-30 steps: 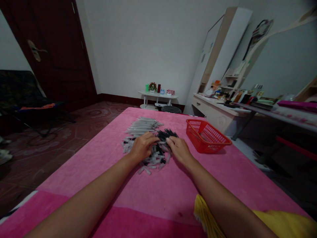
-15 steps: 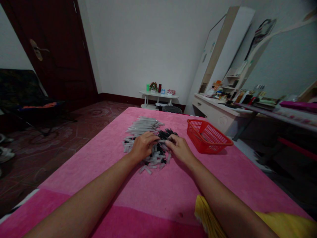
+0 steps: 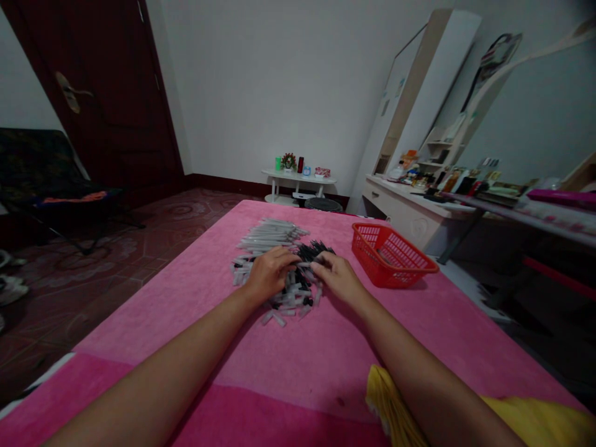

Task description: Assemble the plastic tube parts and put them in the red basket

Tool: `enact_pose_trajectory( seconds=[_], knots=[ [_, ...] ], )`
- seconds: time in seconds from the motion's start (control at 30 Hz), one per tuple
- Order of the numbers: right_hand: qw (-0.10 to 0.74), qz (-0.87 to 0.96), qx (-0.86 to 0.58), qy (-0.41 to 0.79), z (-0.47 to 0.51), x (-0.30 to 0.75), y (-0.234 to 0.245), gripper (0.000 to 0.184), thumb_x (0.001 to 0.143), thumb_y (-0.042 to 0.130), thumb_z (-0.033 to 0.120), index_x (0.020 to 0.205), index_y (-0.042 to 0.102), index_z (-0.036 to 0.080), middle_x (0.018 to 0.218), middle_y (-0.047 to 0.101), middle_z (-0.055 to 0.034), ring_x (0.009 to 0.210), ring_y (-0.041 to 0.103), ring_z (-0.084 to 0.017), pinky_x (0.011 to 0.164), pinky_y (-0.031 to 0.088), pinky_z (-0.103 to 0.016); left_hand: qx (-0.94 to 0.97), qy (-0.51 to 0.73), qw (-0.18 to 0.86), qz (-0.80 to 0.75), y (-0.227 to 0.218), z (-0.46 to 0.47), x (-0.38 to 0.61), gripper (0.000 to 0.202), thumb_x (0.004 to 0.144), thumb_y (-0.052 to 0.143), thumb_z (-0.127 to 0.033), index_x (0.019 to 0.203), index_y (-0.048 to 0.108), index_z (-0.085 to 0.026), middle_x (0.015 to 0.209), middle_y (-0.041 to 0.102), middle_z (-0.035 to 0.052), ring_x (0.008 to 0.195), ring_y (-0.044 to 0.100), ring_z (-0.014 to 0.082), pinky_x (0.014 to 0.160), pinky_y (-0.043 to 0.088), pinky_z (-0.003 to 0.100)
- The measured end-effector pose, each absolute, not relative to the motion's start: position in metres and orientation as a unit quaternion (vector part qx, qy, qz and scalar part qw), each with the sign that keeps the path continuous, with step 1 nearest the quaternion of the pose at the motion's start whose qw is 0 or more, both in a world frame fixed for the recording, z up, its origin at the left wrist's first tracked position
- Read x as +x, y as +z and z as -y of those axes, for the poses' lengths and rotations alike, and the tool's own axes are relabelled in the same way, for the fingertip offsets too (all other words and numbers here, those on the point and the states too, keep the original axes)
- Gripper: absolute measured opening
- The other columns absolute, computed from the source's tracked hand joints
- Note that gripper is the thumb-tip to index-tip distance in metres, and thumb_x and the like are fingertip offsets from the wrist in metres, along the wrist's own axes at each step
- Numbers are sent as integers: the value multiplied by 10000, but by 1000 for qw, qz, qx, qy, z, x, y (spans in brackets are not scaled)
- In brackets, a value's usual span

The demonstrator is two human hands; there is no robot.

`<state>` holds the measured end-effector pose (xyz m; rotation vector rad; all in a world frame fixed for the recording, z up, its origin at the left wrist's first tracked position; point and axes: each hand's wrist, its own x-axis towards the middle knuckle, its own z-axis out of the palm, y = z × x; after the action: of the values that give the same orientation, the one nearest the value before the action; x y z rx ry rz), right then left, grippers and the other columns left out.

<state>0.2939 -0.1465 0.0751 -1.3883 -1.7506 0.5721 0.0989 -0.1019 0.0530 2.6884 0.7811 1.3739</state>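
Two bare forearms (image 3: 186, 354) are converging over the pink-covered bench (image 3: 153, 316), whose bare cloth is spreading open left and nearer. One red basket (image 3: 393, 276) is standing beside the right edge, apart from the hands. Three sorts, too many for counting, are lying mid-bench: whitish rods (image 3: 270, 236), black slender parts (image 3: 314, 250), short translucent tubes (image 3: 289, 304). Left hand (image 3: 270, 273) and right hand (image 3: 342, 279) are pinching one thin whitish piece (image 3: 305, 265) between them, above the heap.

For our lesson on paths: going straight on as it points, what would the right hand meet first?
The right hand would probably meet the pale piece at its fingertips first; depth is unclear.
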Motion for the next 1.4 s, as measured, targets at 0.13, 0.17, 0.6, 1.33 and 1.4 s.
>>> enact_pose_trajectory(
  seconds=[0.13,0.17,0.6,1.33,1.4],
  knots=[
    [381,696,-548,264,146,294,75,411,879,420,482,604,515,192,447,516,31,388,483,-110,425,337,-217,867,438,12,-238,52,102,99,201,846,528,-117,982,663,-178,843,652,68,827,580,182,728,471,311],
    [377,693,-549,275,146,294,75,437,880,406,506,591,507,195,431,507,30,374,477,-111,411,331,-218,867,439,11,-235,52,102,100,206,843,528,-115,985,663,-179,845,653,70,828,583,183,729,473,313],
    [412,651,-539,342,147,290,81,390,764,553,547,627,531,182,446,543,22,343,486,-105,345,335,-198,866,437,15,-243,53,104,100,210,828,546,-91,983,658,-179,862,652,63,847,583,183,739,474,306],
    [192,793,-575,65,156,294,86,279,670,530,49,771,721,225,854,702,-14,829,618,-156,687,396,-224,500,709,397,-301,79,95,100,216,750,652,-268,888,514,-174,889,675,48,845,665,180,656,558,272],
    [138,812,-560,87,158,300,92,249,648,578,80,782,727,230,815,707,-2,786,620,-159,636,375,-223,453,701,465,-294,77,94,101,280,704,700,-292,882,527,-163,905,675,49,823,663,162,666,563,265]
  ],
)
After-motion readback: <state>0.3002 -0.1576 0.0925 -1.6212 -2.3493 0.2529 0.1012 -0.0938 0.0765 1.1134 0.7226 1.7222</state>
